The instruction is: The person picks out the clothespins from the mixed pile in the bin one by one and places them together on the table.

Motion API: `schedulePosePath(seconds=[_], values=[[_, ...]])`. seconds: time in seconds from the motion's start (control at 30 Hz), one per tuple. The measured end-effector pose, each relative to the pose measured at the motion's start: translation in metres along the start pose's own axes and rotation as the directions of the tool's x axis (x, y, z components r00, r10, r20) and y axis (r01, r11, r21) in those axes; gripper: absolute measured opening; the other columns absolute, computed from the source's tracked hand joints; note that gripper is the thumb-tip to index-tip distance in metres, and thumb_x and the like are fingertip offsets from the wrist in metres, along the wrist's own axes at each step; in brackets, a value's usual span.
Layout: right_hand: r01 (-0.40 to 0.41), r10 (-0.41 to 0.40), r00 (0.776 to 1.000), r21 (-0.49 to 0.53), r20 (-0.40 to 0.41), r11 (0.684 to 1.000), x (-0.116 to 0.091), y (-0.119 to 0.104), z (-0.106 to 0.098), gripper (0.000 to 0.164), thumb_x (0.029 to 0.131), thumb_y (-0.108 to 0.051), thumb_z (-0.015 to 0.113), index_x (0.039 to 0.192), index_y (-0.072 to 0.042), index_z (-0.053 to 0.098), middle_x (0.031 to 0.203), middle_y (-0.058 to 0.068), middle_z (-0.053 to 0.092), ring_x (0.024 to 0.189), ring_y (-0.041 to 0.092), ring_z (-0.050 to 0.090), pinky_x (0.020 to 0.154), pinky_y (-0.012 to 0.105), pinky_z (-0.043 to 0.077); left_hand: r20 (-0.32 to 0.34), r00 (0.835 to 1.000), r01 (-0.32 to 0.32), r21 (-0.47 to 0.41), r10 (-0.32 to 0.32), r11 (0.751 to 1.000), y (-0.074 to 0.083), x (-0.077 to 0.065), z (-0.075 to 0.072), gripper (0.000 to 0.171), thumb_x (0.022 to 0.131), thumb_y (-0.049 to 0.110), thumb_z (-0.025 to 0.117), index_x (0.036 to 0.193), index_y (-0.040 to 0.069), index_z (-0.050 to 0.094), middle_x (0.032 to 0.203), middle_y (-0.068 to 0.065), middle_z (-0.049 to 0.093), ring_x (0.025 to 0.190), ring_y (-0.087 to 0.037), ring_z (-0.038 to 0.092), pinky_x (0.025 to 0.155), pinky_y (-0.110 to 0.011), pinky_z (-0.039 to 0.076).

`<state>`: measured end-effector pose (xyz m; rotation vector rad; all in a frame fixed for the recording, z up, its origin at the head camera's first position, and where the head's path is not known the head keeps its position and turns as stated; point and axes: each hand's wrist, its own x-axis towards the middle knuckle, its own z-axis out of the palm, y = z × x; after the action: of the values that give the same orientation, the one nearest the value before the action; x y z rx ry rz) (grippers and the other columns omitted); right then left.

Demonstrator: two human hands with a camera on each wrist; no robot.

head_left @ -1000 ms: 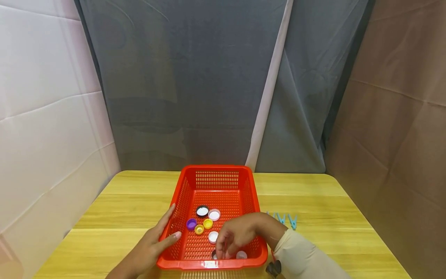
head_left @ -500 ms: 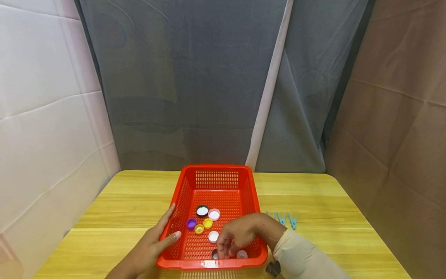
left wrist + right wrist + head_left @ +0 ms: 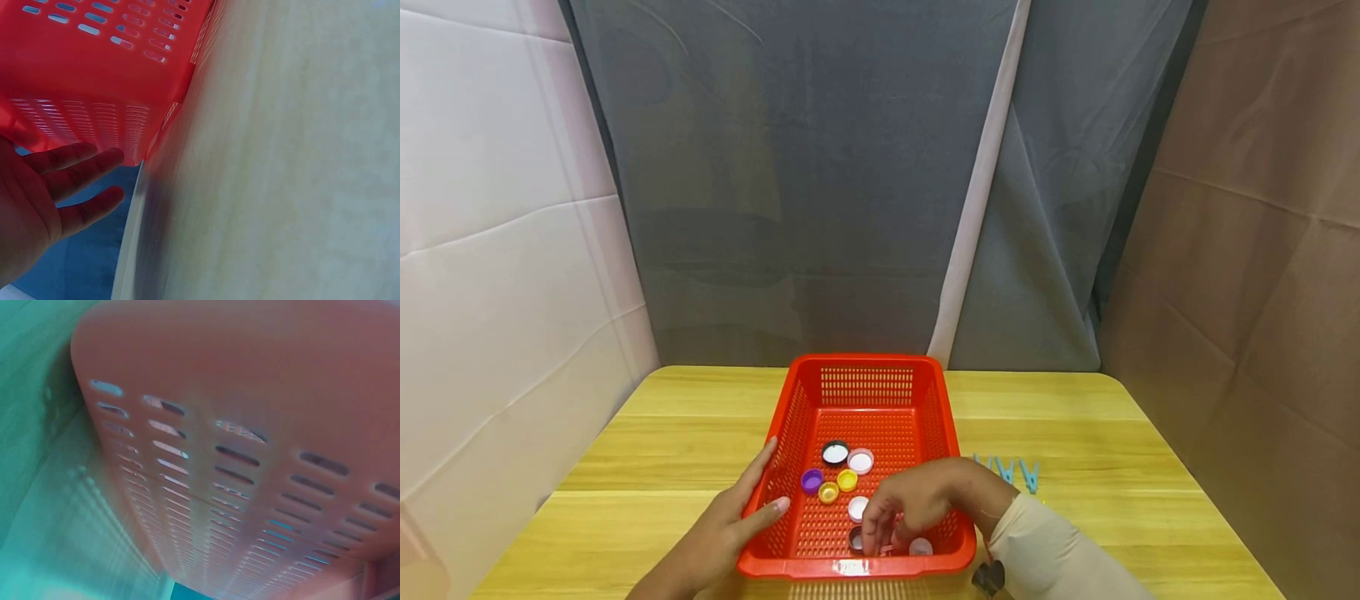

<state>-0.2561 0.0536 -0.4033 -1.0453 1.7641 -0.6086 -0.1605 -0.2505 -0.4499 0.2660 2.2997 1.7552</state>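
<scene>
My left hand (image 3: 722, 527) lies against the left side of the red plastic basket (image 3: 868, 569), thumb over the rim, other fingers outside. In the left wrist view, several of its fingers (image 3: 81, 178) are straight and spread. My right hand (image 3: 912, 504) reaches inside the near right part, fingers bent down around a small pink cap (image 3: 886, 548), mostly covered. A dark-rimmed cap (image 3: 855, 538) lies just left of the fingertips, a translucent cap (image 3: 921, 547) to their right. A white cap (image 3: 859, 508) lies farther in. The right wrist view shows only the basket's outer wall.
Further caps lie in the basket: purple (image 3: 812, 481), gold (image 3: 828, 493), yellow (image 3: 847, 480), black-rimmed (image 3: 835, 453) and pinkish-white (image 3: 861, 461). Blue clothespins (image 3: 1028, 477) lie on the wooden table (image 3: 700, 433) right of the basket. Grey cloth (image 3: 805, 183) hangs behind the table.
My right fingers have shifted slightly left, and the dark-rimmed cap has slid a little left and away from me. Pink now shows between the fingers. The left hand and basket stay put.
</scene>
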Motion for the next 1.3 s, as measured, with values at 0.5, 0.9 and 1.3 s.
schedulePosePath(seconds=[0.5, 0.9, 1.3], values=[[-0.066, 0.059, 0.997, -0.177, -0.045, 0.982, 0.0029, -0.0066, 0.0068, 0.035, 0.095, 0.019, 0.057, 0.115, 0.002, 0.08, 0.109, 0.01, 0.082, 0.096, -0.006, 0.068, 0.093, 0.011, 0.056, -0.001, 1.0, 0.009, 0.019, -0.009, 1.0, -0.0019, 0.0011, -0.0008, 0.089, 0.111, 0.029, 0.061, 0.178, 0.027, 0.002, 0.168, -0.042, 0.029, 0.106, -0.031, 0.079, 0.081, -0.043, 0.071], [0.031, -0.033, 0.998, -0.031, -0.054, 0.999, -0.0034, -0.0046, 0.0014, 0.043, 0.084, 0.026, 0.062, 0.116, 0.002, 0.076, 0.114, 0.02, 0.078, 0.091, 0.001, 0.065, 0.083, 0.014, 0.057, -0.011, 1.0, 0.018, 0.03, -0.018, 0.999, -0.0015, 0.0012, -0.0004, 0.089, 0.111, 0.03, 0.062, 0.178, 0.028, 0.004, 0.168, -0.042, 0.03, 0.106, -0.03, 0.079, 0.081, -0.043, 0.071], [0.058, -0.049, 0.985, 0.056, -0.163, 0.997, -0.006, -0.0021, -0.0017, 0.059, 0.072, 0.027, 0.076, 0.124, -0.001, 0.075, 0.111, 0.003, 0.071, 0.093, 0.007, 0.064, 0.081, 0.018, 0.06, 0.005, 1.0, 0.001, 0.004, -0.001, 1.0, -0.001, 0.0005, -0.0005, 0.088, 0.112, 0.028, 0.061, 0.178, 0.026, 0.002, 0.164, -0.044, 0.034, 0.106, -0.034, 0.08, 0.082, -0.043, 0.071]])
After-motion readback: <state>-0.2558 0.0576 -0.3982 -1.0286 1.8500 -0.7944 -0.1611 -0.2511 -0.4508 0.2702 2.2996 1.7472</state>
